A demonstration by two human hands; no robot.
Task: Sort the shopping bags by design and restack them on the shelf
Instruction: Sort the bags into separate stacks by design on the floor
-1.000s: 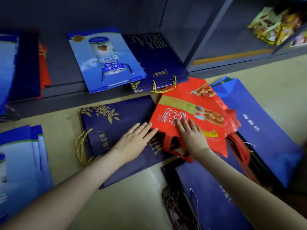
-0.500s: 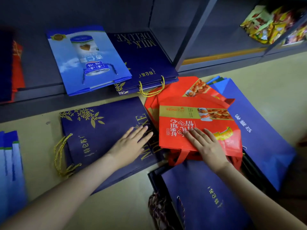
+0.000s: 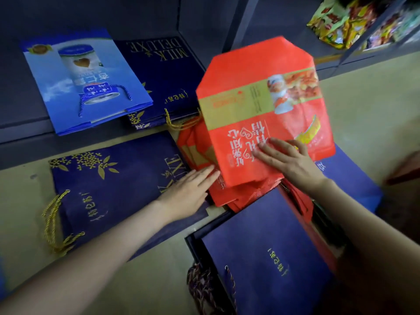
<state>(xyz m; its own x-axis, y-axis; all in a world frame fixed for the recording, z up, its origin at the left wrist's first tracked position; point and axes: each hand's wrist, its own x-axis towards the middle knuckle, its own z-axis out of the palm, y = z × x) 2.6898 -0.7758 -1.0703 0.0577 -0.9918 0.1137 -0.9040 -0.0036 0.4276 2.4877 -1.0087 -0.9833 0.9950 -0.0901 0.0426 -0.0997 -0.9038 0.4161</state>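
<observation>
— Red bag: where was it?
— Just right of the navy bag, tilted up over the red stack.
— The right hand?
— Forearm stretched forward, fingers spread nearly straight on the bag's printed face (thumb hidden, so I couldn't tell whether it pinched).
— The left hand?
— Palm down on the navy bag's right end, fingers straight, holding nothing, tips touching the red stack.

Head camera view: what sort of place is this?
Probably a shop or its stockroom. Dark shelving holds stacks of printed gift bags, packaged snacks fill a shelf at upper right, and more bags, like the red bag in the right hand, lie heaped on the floor.
</observation>
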